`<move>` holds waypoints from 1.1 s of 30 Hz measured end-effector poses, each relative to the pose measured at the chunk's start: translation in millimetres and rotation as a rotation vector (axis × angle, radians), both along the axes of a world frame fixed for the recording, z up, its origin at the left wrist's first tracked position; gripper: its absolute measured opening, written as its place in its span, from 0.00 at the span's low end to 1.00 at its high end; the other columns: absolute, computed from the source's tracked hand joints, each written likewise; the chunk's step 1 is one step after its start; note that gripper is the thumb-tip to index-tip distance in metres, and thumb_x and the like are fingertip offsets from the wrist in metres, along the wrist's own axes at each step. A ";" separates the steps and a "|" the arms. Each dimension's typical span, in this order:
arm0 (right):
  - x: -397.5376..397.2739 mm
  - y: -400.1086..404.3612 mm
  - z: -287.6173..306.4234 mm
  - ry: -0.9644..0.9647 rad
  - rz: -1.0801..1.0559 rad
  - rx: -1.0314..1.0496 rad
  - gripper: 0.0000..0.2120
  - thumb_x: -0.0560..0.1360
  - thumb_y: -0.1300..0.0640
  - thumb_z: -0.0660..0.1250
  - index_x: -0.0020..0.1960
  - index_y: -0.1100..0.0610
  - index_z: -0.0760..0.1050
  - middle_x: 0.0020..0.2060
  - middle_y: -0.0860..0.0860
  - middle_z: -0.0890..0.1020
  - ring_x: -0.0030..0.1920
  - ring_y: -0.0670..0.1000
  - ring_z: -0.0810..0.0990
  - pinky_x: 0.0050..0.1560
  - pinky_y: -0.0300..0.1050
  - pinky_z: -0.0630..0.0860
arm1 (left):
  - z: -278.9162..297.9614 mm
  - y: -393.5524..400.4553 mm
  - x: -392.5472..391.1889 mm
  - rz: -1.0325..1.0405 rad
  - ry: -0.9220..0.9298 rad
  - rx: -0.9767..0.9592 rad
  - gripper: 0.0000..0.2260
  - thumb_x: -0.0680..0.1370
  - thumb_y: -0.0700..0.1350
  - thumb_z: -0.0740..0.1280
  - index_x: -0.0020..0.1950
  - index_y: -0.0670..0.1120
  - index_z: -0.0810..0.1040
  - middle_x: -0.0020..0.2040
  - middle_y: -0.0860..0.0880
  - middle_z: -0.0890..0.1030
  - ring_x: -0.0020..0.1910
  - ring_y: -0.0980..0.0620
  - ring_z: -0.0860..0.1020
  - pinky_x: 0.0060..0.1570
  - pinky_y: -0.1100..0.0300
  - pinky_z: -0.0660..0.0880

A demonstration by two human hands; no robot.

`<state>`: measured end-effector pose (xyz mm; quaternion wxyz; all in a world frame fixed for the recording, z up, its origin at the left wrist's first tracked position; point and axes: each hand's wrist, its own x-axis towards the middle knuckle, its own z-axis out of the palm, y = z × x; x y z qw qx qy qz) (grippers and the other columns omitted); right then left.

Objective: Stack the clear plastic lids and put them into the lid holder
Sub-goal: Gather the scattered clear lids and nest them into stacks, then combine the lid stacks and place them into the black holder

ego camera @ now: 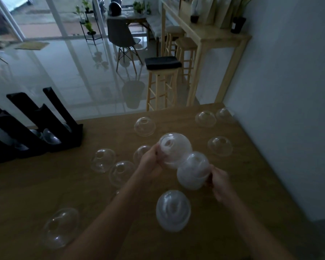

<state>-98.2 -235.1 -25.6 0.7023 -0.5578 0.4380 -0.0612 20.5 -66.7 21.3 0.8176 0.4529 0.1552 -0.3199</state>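
Clenched on a milky stack of dome lids (pixel 174 150), the left hand (pixel 151 162) pinches its rim at the stack's nine o'clock side, thumb and fingers pressed to the plastic, while the right hand (pixel 219 180) grips a second lid stack (pixel 193 170) from its four o'clock edge; the two stacks touch each other above the wooden table (pixel 251 175), and motion blur makes the fingertips hard to separate. At nine o'clock of the view the black lid holder (pixel 45 126) is cut off by the left edge, its slanted channels dark, with a few clear domes barely visible low in the slots. At seven o'clock a single dome lid (pixel 60 228) sits near the table's front, its outline faint. Two more lids (pixel 112 167) lie between the holder and the left hand, overlapping in view, and another lid (pixel 141 152) is partly hidden behind the left hand. At twelve o'clock of the hands one lid (pixel 144 126) rests alone. At six o'clock a third stack (pixel 173 211) stands on the table between the forearms. At two o'clock a lone lid (pixel 219 146) lies, and beyond it a pair of lids (pixel 205 119) sits at the far corner, the farther one blurred against the wall.
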 end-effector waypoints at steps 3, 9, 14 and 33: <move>-0.7 2.3 -6.2 0.009 0.024 -0.036 0.13 0.81 0.56 0.59 0.44 0.57 0.80 0.34 0.52 0.81 0.35 0.51 0.77 0.34 0.45 0.71 | -4.6 -12.6 -6.6 -0.042 -0.004 0.123 0.10 0.80 0.39 0.60 0.48 0.37 0.79 0.39 0.43 0.82 0.36 0.50 0.81 0.37 0.56 0.79; -1.3 7.5 -13.4 0.010 0.064 -0.113 0.12 0.80 0.55 0.60 0.41 0.55 0.77 0.33 0.51 0.78 0.33 0.48 0.75 0.31 0.42 0.70 | -13.0 -38.3 -20.6 -0.088 0.034 0.384 0.11 0.78 0.40 0.60 0.55 0.36 0.78 0.44 0.41 0.81 0.39 0.48 0.82 0.36 0.57 0.79; 2.6 13.9 -8.8 -0.088 0.014 -0.057 0.19 0.80 0.42 0.54 0.55 0.53 0.78 0.52 0.56 0.83 0.54 0.55 0.81 0.57 0.59 0.78 | -13.5 -49.1 -26.3 -0.132 0.007 0.386 0.11 0.79 0.41 0.61 0.55 0.36 0.77 0.54 0.39 0.78 0.54 0.41 0.78 0.58 0.46 0.75; -5.4 17.9 -8.3 -0.104 -0.025 -0.294 0.12 0.82 0.46 0.53 0.47 0.43 0.74 0.42 0.42 0.76 0.41 0.35 0.72 0.37 0.33 0.68 | -22.7 -45.9 -46.7 -0.245 -0.101 0.430 0.19 0.82 0.52 0.55 0.58 0.39 0.78 0.56 0.37 0.81 0.58 0.41 0.79 0.63 0.43 0.74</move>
